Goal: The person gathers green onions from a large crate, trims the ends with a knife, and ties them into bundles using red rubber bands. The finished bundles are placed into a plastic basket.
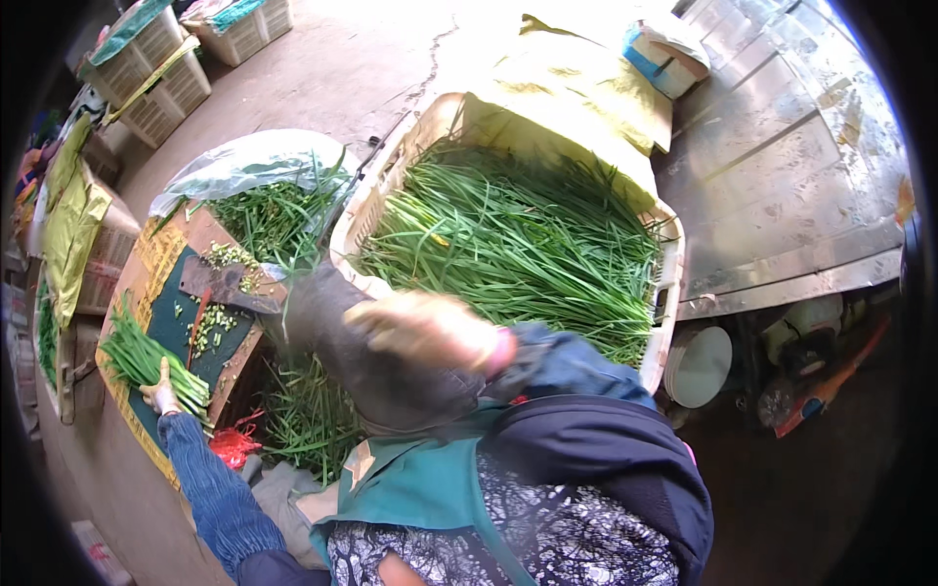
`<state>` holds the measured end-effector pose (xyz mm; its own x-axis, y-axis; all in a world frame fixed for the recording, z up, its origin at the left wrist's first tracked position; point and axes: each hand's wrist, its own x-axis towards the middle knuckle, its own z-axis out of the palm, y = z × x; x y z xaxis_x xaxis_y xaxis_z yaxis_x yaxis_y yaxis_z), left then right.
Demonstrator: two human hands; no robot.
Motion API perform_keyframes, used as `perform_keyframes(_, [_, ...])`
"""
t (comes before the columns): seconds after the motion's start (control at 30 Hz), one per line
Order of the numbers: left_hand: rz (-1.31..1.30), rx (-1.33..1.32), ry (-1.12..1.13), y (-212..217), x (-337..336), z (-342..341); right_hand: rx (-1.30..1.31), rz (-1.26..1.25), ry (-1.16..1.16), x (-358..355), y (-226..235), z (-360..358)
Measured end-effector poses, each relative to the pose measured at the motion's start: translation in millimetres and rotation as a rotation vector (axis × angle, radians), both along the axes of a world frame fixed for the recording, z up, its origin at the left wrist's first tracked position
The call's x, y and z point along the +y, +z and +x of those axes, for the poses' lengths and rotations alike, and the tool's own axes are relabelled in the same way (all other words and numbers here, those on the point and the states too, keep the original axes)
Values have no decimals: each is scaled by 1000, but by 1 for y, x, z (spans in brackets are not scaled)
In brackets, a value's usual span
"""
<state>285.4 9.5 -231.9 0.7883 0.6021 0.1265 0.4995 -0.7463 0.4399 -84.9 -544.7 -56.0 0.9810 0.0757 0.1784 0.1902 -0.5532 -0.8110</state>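
Right hand [430, 330], blurred and nearest the lens, hangs over the near rim of the crate [376, 200], just above its green stalks [518, 244]. Grip: can't tell, blur hides the fingers, and nothing clearly sits in it. Dark sleeve [391, 376] trails back toward the teal apron [420, 483].

Left hand [158, 394], far out on the left, is closed over the cut end of a bundle of stalks [142, 356] lying across the board [166, 322]. Cleaver [227, 285] lies flat on the board's far part, chopped bits [213, 320] beside it, apart from both hands. More stalks [269, 220] spill from a plastic bag [254, 161] behind the board.

Step, as I read it: trimming bundles on the board w/ the crate as supply or drop. Next move calls for a free hand on the cleaver handle while the left pins the bundle.

Room: board's near edge is close to the bundle; gap btwn board and crate is narrow and stuffed w/ loose stalks [308, 415]. Open floor [322, 68] beyond, metal sheet [782, 166] right.
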Motion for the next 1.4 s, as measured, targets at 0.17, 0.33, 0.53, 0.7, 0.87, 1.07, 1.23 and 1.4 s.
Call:
perform_keyframes(0.17, [-44, -36, 56, 13, 11, -27, 75, -188, -629, -151, -80, -89])
perform_keyframes(0.33, [-719, -249, -91, 45, -13, -40, 177, 72, -842, -285, -78, -205])
perform_keyframes(0.53, [-659, -287, -170, 68, -12, 4, 757, -398, -646, -300, -64, -296])
perform_keyframes(0.7, [-560, -379, -512, 125, -203, -22, 998, -720, -794, -231, -109, -312])
perform_keyframes(0.87, [-755, -435, -859, 162, -312, -56, 865, -721, -860, -223, -127, -317])
perform_keyframes(1.07, [-807, -383, -1162, 175, -457, -147, 1028, -731, -760, -221, -96, -294])
perform_keyframes(1.23, [-671, -195, -1681, 165, -552, -262, 1055, -206, -513, -271, -73, -297])
perform_keyframes(1.4, [-313, -308, -2265, 181, -601, -372, 1019, -132, -274, -295, -12, -249])
